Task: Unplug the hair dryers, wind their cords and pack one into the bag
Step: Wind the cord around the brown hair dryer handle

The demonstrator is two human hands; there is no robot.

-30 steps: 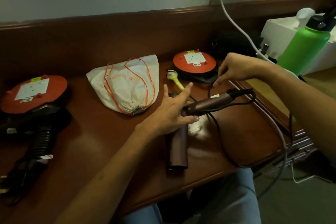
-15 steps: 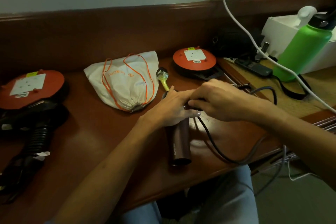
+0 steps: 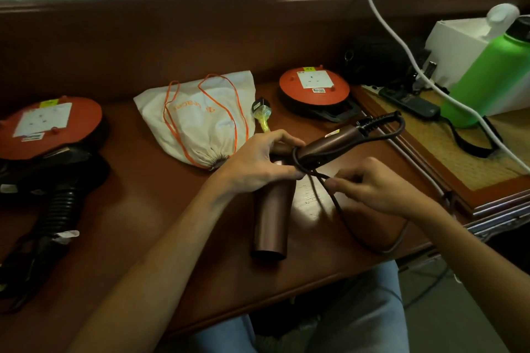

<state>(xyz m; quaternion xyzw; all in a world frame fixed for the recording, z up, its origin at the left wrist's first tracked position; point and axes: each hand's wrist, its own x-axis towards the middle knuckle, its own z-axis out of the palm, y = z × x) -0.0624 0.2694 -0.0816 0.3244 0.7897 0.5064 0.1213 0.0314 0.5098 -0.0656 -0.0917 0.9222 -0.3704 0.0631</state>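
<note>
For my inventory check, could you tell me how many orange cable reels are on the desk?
2: one orange cable reel at the desk's left edge above the black hair dryer, the other behind the brown hair dryer.

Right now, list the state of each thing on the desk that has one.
brown hair dryer: lying on desk, left hand grips it
cord: partly wound on handle, right hand pinches it
drawstring bag: cinched shut
black hair dryer: lying untouched
green bottle: upright, capped
</note>
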